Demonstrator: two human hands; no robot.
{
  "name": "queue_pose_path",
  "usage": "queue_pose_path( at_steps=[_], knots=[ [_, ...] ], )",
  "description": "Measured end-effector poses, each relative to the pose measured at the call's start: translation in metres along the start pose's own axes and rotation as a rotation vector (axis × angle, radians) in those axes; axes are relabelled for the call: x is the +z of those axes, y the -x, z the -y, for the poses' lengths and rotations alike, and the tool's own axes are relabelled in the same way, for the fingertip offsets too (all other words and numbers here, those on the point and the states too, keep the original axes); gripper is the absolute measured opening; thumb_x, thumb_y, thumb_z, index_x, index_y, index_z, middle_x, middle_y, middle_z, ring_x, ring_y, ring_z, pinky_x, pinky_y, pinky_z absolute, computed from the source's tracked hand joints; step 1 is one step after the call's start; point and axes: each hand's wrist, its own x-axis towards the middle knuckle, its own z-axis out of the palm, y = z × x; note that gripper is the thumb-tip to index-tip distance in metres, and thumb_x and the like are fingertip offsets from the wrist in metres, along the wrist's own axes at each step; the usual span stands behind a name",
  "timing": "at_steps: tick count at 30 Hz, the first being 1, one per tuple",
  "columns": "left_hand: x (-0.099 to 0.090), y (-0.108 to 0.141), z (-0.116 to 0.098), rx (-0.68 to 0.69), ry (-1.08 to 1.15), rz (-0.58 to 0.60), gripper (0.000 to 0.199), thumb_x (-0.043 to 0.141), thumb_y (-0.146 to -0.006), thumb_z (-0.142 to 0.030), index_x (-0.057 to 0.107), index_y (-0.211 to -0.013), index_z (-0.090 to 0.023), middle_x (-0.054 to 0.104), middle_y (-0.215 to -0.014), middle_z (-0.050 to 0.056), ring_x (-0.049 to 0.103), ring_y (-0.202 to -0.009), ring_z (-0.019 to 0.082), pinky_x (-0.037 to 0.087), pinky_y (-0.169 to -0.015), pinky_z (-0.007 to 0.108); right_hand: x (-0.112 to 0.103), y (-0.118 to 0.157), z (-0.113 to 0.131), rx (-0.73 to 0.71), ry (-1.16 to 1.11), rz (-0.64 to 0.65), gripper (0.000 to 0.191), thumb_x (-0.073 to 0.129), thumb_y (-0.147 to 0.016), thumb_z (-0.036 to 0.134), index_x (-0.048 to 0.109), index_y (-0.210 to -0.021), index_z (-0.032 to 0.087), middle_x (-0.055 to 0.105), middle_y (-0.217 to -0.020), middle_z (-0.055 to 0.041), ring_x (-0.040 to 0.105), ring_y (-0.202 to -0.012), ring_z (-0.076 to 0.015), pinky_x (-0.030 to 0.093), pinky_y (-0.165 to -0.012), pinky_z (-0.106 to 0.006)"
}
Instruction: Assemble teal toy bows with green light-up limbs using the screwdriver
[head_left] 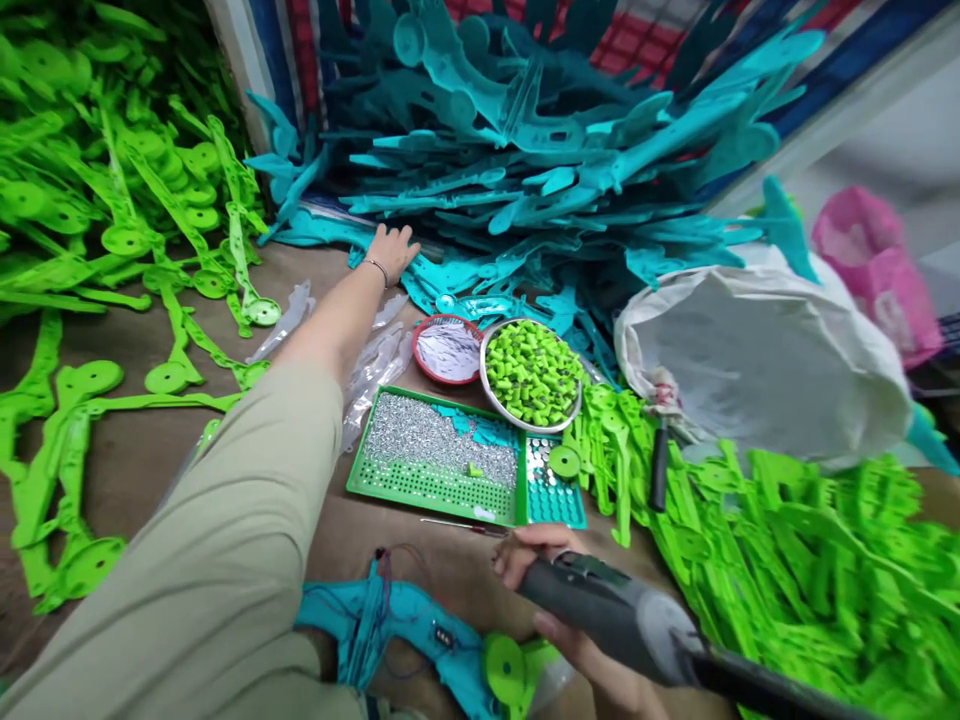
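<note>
My left hand (394, 250) reaches forward to the foot of a high pile of teal plastic parts (465, 275). Its fingers are spread over a teal part at the edge, and no firm grip shows. In my right hand (547, 545) is a grey and black electric screwdriver (600, 590), its cord running off to the lower right. A thin metal rod (457, 524) lies just beyond the right fingertips; whether it joins the tool I cannot tell. Close to my body rests a teal part with wires (450, 640), beside a lime-green round-ended piece (506, 670).
A green tray (435, 510) holds small silvery screws. Behind it are a red basket (415, 360) of white strips and a metal bowl (484, 385) of small green pieces. Lime-green parts heap up left (135, 200) and right (795, 560). A white sack (765, 350) and black-handled hammer (659, 465) are at right.
</note>
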Motion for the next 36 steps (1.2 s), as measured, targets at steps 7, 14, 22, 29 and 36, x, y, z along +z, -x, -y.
queue_pose_path(
  at_steps=[7,14,22,29,36],
  knots=[
    [-0.011,0.013,0.007,0.030,-0.047,0.020,0.059,0.056,-0.081,-0.027,0.056,-0.137,-0.010,0.059,-0.139,0.023,0.039,-0.140,0.042,0.023,-0.112,0.057,0.001,-0.004,0.001,-0.014,-0.017,-0.025,0.046,0.069,-0.088,0.043,0.057,-0.131,0.033,0.068,-0.091,-0.0046,0.066,-0.093,-0.0257,0.058,-0.088,-0.044],
    [-0.011,0.026,-0.004,-0.131,0.201,-0.153,0.041,0.044,-0.098,-0.044,0.059,-0.128,-0.021,0.067,-0.128,0.009,0.037,-0.138,0.030,0.015,-0.114,0.058,0.005,-0.001,0.005,-0.052,-0.028,-0.031,0.044,0.072,-0.087,0.044,0.060,-0.128,0.031,0.070,-0.090,-0.0047,0.068,-0.090,-0.0247,0.058,-0.087,-0.044],
    [-0.023,0.044,-0.011,-0.265,0.272,-0.124,0.059,0.051,-0.094,-0.061,0.064,-0.122,-0.011,0.061,-0.131,0.021,0.043,-0.138,0.040,0.019,-0.112,0.061,-0.021,-0.021,-0.014,0.120,-0.225,0.118,0.065,0.078,-0.077,0.061,0.064,-0.132,0.028,0.075,-0.102,-0.0090,0.073,-0.091,-0.0235,0.062,-0.082,-0.040],
    [-0.087,0.063,-0.002,-0.342,0.358,-0.419,0.056,0.060,-0.090,-0.057,0.059,-0.123,-0.012,0.063,-0.128,0.012,0.035,-0.135,0.033,-0.005,-0.122,0.064,-0.027,-0.073,-0.033,-0.009,0.363,-0.121,0.028,0.072,-0.086,0.047,0.075,-0.103,0.024,0.075,-0.098,-0.0086,0.073,-0.090,-0.0243,0.063,-0.083,-0.044],
    [-0.192,0.123,0.001,-0.319,0.386,-0.682,0.058,0.059,-0.093,-0.029,0.040,-0.148,-0.025,0.050,-0.151,0.004,0.040,-0.143,0.027,0.027,-0.127,0.049,-0.013,-0.088,-0.052,-0.152,0.836,-0.140,0.007,0.064,-0.076,0.017,0.068,-0.072,0.022,0.072,-0.081,-0.0112,0.068,-0.083,-0.0277,0.058,-0.081,-0.043]
  ],
)
